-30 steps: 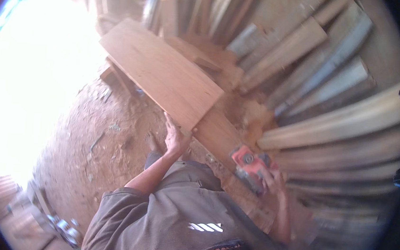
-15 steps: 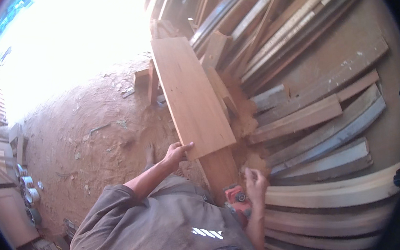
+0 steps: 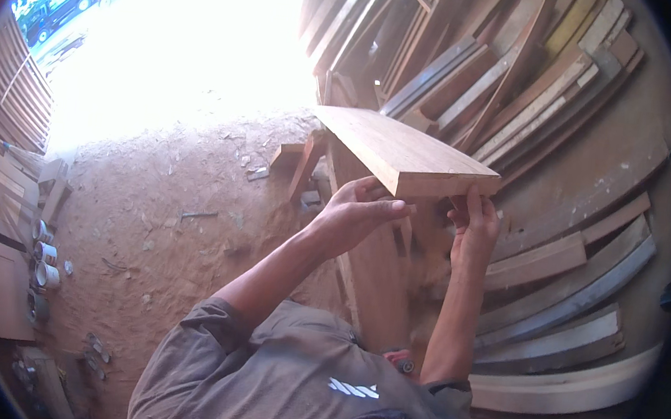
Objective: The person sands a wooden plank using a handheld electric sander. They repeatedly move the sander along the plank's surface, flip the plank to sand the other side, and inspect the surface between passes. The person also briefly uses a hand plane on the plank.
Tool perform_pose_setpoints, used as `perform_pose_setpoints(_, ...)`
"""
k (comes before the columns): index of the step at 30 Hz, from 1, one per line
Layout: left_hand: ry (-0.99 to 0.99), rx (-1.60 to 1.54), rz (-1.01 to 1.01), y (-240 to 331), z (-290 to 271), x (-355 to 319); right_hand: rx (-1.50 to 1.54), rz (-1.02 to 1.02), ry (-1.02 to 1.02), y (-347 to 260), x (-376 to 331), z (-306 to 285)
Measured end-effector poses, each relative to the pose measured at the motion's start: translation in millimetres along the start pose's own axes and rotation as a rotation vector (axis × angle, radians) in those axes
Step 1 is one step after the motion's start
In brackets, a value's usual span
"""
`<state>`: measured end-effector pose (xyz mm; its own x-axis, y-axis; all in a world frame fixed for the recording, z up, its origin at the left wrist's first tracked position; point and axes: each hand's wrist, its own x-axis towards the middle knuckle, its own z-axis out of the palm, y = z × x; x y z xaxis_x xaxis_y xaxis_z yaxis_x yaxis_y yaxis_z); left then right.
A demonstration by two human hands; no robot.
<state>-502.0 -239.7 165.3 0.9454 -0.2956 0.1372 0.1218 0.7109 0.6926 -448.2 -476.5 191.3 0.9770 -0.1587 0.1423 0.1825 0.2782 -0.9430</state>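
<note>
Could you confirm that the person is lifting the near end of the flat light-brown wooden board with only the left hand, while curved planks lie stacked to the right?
Not quite: the head view shows both hands at the near end of the flat light-brown wooden board. The left hand grips it from below and the right hand supports it too. The curved planks are indeed stacked on the right.

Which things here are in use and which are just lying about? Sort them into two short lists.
In use:
- wooden board, its near end lifted
- left hand under that end
- right hand gripping that end

Lying about:
- stacked planks leaning behind
- curved timbers
- small tins
- wood scraps on the dirt floor
</note>
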Motion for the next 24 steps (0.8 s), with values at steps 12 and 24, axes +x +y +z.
perform_pose_setpoints(12,0.006,0.051,0.053,28.1,12.8,19.6,-0.115,-0.034,0.077,-8.9,27.1,26.6)
perform_pose_setpoints(24,0.003,0.059,0.043,33.7,15.9,19.8,-0.144,-0.04,0.1,-15.8,21.7,37.8)
